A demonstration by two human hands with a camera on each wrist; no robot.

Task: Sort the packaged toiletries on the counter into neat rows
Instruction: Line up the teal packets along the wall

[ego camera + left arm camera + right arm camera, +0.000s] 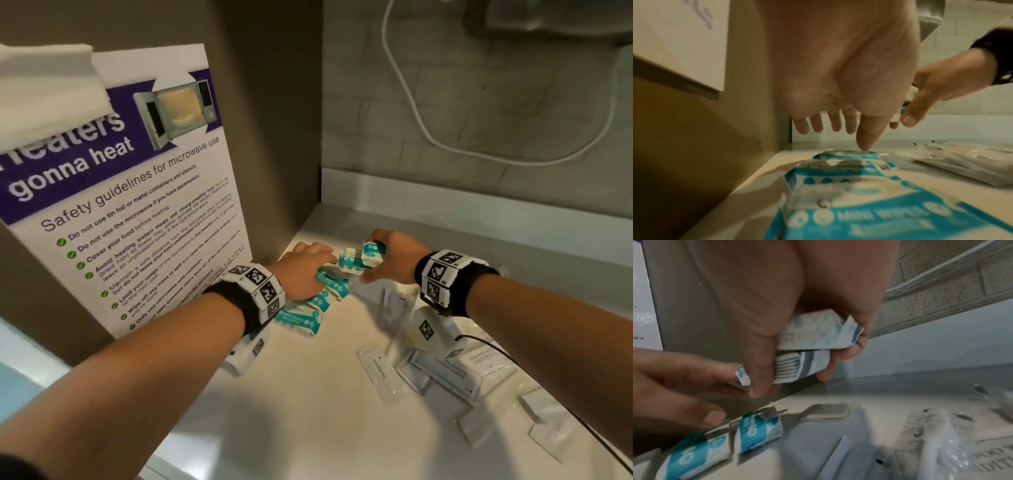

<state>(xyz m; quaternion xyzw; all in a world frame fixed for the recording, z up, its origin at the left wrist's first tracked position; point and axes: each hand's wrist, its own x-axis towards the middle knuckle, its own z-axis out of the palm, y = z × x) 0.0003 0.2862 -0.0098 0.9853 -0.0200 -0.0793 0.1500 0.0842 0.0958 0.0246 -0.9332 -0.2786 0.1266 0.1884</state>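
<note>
Several teal-and-white mini wipes packs [308,317] lie in a row on the white counter [308,421] along the brown cabinet side; they also show in the left wrist view as wipes packs [859,203] and in the right wrist view as wipes packs [756,433]. My left hand [305,270] hovers over the far end of the row, fingers straight [838,81], thumb tip touching a pack. My right hand [394,257] grips two more wipes packs [812,335] just above the counter, beside the left fingertips. The left hand [674,378] touches one end of that bundle.
A toothpaste sachet [378,371] and shampoo-conditioner sachets [448,371] lie at the front right with other white packets. A microwave safety poster [137,205] hangs on the cabinet side at the left. A white cord [428,130] loops on the tiled back wall. A black cable [513,359] crosses the right.
</note>
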